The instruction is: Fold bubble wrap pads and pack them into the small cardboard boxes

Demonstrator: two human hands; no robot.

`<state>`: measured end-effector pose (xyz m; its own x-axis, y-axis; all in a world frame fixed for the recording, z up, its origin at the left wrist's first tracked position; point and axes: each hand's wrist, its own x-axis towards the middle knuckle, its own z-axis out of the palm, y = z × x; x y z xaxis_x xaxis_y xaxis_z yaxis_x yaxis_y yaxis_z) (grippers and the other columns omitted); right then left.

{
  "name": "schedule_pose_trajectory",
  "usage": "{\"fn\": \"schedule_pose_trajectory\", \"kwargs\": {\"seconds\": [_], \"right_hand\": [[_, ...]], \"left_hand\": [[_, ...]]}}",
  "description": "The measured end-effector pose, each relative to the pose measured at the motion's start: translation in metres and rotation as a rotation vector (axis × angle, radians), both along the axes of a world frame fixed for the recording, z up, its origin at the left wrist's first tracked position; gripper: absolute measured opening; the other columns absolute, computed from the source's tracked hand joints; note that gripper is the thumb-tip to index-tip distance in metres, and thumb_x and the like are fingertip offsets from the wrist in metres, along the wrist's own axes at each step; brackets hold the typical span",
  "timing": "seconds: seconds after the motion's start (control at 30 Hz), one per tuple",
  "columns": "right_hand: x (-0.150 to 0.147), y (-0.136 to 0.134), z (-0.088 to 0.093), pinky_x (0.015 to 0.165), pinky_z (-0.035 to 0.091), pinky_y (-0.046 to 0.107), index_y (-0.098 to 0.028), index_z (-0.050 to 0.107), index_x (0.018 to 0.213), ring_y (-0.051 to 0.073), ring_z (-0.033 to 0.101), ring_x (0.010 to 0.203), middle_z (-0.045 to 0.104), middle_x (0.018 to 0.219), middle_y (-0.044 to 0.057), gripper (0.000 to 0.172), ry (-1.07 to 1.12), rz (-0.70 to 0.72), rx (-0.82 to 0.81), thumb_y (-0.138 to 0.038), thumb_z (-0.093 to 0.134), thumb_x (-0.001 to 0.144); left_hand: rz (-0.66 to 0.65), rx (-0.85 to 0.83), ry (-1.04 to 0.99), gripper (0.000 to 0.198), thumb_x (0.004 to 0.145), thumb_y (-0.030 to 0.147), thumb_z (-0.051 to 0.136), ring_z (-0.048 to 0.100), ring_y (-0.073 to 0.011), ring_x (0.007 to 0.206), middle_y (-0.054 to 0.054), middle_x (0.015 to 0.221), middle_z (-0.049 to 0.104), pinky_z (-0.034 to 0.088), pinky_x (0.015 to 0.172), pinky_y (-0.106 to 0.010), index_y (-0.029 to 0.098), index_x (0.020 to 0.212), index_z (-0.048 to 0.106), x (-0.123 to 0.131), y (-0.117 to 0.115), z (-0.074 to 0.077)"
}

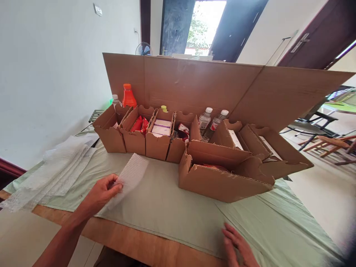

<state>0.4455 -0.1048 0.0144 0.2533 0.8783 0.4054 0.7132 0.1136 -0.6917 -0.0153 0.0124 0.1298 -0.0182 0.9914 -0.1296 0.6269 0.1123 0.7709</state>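
Note:
My left hand (107,191) pinches a strip of bubble wrap (135,168) by its edge, over the green tablecloth. The strip slants away from me toward the row of cardboard bins. Low on the right, my right hand (237,246) is partly cut off by the frame; its fingers are loosely extended by the cloth and hold nothing. Between the hands, and farther back, sits a cardboard bin (222,185) turned lengthwise, with something reddish inside. More bubble wrap (62,163) lies in a loose pile to the left of my left hand.
Several cardboard bins (135,141) line the back, holding red packets (140,124), white packs (161,128) and other goods. Clear bottles (204,120) and an orange bottle (128,96) stand behind. A tall cardboard panel (194,81) closes off the far side. The table's wooden edge (125,237) runs nearest me.

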Motion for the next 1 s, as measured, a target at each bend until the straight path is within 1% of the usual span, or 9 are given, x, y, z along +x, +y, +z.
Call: {"fn": "schedule_pose_trajectory", "kwargs": {"seconds": [0.07,0.17,0.23,0.37,0.47,0.57,0.7,0.83,1.0], "right_hand": [[-0.037,0.006,0.015,0.094,0.057,0.042,-0.025,0.075,0.11,0.029,0.072,0.109,0.073,0.126,0.012,0.03,0.168,0.139,-0.082,-0.046,0.066,0.091],[-0.097,0.022,0.047,0.085,0.06,0.039,-0.026,0.06,0.138,0.029,0.07,0.112,0.068,0.134,0.014,0.059,0.567,0.372,-0.218,-0.059,0.064,0.089],[-0.127,0.038,0.066,0.086,0.058,0.039,-0.025,0.053,0.143,0.03,0.069,0.113,0.068,0.133,0.016,0.07,0.793,0.527,-0.308,-0.061,0.069,0.085],[-0.158,0.077,0.079,0.079,0.057,0.036,-0.023,0.058,0.128,0.024,0.074,0.09,0.077,0.106,0.009,0.05,0.929,0.538,-0.34,-0.05,0.068,0.087],[-0.161,0.105,0.069,0.074,0.056,0.032,-0.02,0.059,0.122,0.022,0.072,0.084,0.077,0.095,0.006,0.04,0.652,0.403,-0.267,-0.042,0.059,0.089],[-0.154,0.116,0.054,0.084,0.054,0.04,-0.017,0.057,0.129,0.025,0.07,0.088,0.076,0.1,0.01,0.05,0.398,0.268,-0.261,-0.032,0.062,0.082],[-0.139,0.099,0.039,0.094,0.05,0.05,-0.017,0.053,0.14,0.03,0.066,0.104,0.07,0.123,0.016,0.053,0.08,0.155,-0.129,-0.031,0.058,0.089],[-0.135,0.079,0.037,0.094,0.051,0.049,-0.021,0.063,0.13,0.03,0.064,0.113,0.07,0.126,0.014,0.038,-0.223,0.254,-0.078,-0.02,0.049,0.094],[-0.132,0.063,0.05,0.099,0.048,0.052,-0.021,0.07,0.12,0.032,0.059,0.125,0.068,0.133,0.013,0.035,-0.395,0.439,-0.18,-0.013,0.055,0.089]], "left_hand": [[-0.075,-0.083,-0.352,0.041,0.08,0.06,0.059,0.061,-0.0176,0.072,-0.002,0.08,0.066,0.048,0.065,-0.027,0.02,0.09,0.063,0.026,-0.015,0.007],[-0.107,-0.207,-0.769,0.045,0.076,0.057,0.075,0.059,-0.0145,0.07,-0.002,0.083,0.068,0.046,0.064,-0.025,0.018,0.096,0.065,0.065,-0.031,0.009],[-0.129,-0.27,-0.908,0.047,0.072,0.056,0.08,0.06,-0.0137,0.07,-0.002,0.084,0.069,0.045,0.065,-0.024,0.018,0.095,0.065,0.087,-0.036,0.002],[-0.152,-0.352,-0.99,0.051,0.072,0.055,0.08,0.063,-0.0152,0.069,-0.003,0.083,0.071,0.047,0.066,-0.026,0.017,0.101,0.062,0.11,-0.035,-0.027],[-0.091,-0.287,-0.852,0.072,0.07,0.058,0.076,0.064,-0.0184,0.068,-0.004,0.079,0.07,0.048,0.065,-0.03,0.014,0.123,0.054,0.11,-0.03,-0.052],[0.007,-0.116,-0.551,0.084,0.071,0.055,0.068,0.063,-0.018,0.067,-0.007,0.091,0.07,0.05,0.065,-0.033,0.012,0.139,0.043,0.1,-0.03,-0.071],[0.016,0.132,-0.176,0.058,0.084,0.04,0.054,0.063,-0.0169,0.071,-0.01,0.111,0.067,0.053,0.065,-0.033,0.018,0.136,0.051,0.085,-0.047,-0.077],[-0.129,0.276,0.014,0.034,0.092,0.029,0.049,0.066,-0.0171,0.074,-0.008,0.107,0.068,0.056,0.063,-0.031,0.024,0.121,0.065,0.086,-0.065,-0.072],[-0.242,0.448,0.171,0.029,0.091,0.022,0.052,0.069,-0.0248,0.101,-0.011,0.109,0.069,0.06,0.084,-0.039,0.023,0.114,0.07,0.092,-0.079,-0.065]]}}
